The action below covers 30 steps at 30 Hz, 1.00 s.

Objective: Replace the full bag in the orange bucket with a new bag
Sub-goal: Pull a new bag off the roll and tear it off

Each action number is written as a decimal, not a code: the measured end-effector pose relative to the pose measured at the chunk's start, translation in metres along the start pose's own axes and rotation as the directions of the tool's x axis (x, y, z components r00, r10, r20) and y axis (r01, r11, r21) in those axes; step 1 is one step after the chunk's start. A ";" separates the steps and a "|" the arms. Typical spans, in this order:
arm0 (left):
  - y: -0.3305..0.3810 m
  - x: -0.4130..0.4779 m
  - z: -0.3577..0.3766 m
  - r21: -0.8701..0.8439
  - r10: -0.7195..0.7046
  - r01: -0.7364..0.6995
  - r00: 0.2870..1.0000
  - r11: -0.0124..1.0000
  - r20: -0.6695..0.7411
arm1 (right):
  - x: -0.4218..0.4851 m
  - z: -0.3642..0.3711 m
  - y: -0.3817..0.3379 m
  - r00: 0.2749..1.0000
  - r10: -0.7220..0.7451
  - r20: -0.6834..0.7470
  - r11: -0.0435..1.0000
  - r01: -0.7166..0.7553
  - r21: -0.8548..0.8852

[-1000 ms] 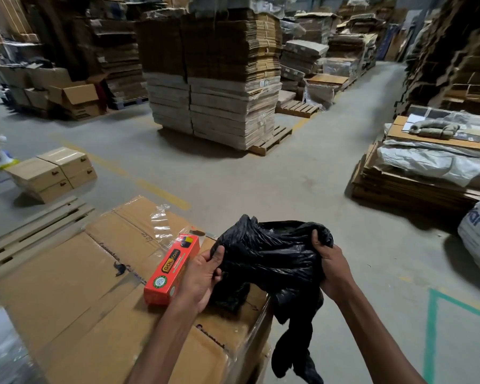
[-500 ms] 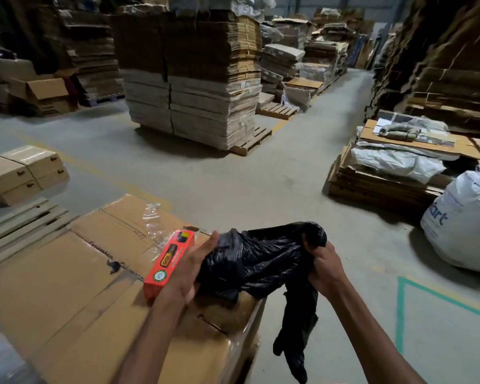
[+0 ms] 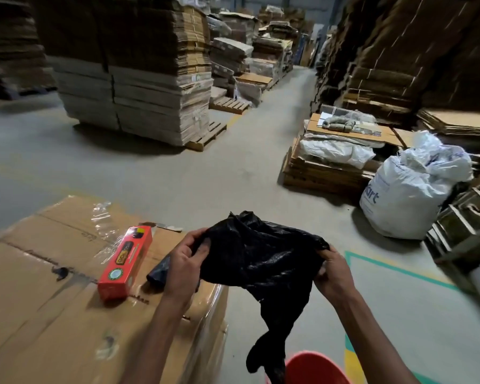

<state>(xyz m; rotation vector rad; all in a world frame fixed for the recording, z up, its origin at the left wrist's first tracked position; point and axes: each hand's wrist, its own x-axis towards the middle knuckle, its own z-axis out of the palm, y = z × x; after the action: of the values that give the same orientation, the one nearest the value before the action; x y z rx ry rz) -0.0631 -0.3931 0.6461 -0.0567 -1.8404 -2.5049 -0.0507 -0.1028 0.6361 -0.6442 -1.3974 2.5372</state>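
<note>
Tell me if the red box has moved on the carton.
No. The red box still lies beside the plastic wrap on the carton; only the view shifted.

Black bag (image 3: 261,256) – thin glossy crinkled plastic; carton (image 3: 53,300) – matt cardboard.

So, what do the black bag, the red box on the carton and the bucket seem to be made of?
The black bag looks like thin plastic film, glossy: it crumples and hangs limp. The red box is probably printed cardboard, shiny, with sharp folded edges. The bucket seems moulded plastic, smooth orange-red; only its rim shows.
</note>
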 end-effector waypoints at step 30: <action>-0.158 -0.153 0.349 0.422 -0.347 0.245 0.920 0.873 0.184 | -0.023 -0.283 -0.095 0.919 0.245 0.310 0.968 -0.211 -0.140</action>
<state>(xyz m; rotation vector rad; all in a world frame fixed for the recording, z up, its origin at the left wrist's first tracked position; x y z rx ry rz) 0.0861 -0.0119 0.5926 -0.0922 -2.6130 -2.3345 0.0918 0.1563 0.5904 -0.4381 -1.6559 2.8755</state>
